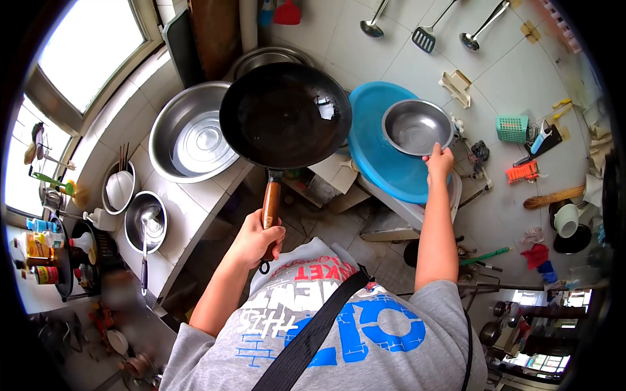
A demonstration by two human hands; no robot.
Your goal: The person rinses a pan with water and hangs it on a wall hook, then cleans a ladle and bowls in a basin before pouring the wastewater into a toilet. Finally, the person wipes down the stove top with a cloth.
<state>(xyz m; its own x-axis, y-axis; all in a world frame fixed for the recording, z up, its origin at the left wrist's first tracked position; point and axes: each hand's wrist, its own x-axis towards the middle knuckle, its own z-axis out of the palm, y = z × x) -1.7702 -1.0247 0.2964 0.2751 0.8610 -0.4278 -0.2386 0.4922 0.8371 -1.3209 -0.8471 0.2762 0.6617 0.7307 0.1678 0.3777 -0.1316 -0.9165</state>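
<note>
My left hand (pixel 256 238) is wrapped round the wooden handle of a black wok (pixel 280 124), which is held up with its dark inside facing me. A small bright reflection shows on the wok's right side. My right hand (pixel 439 163) grips the near rim of a steel bowl (pixel 416 127). That bowl is over a large blue basin (pixel 373 140) at the right. Behind the wok's left edge, a wide steel basin (pixel 171 140) rests on the tiled counter; the wok covers part of it.
On the left counter stand a small steel bowl (pixel 134 228) with a ladle in it and another bowl (pixel 111 205) with white contents and chopsticks. Bottles (pixel 40 251) crowd the far left. Ladles (pixel 372 28) and a slotted turner (pixel 424 39) hang on the tiled wall.
</note>
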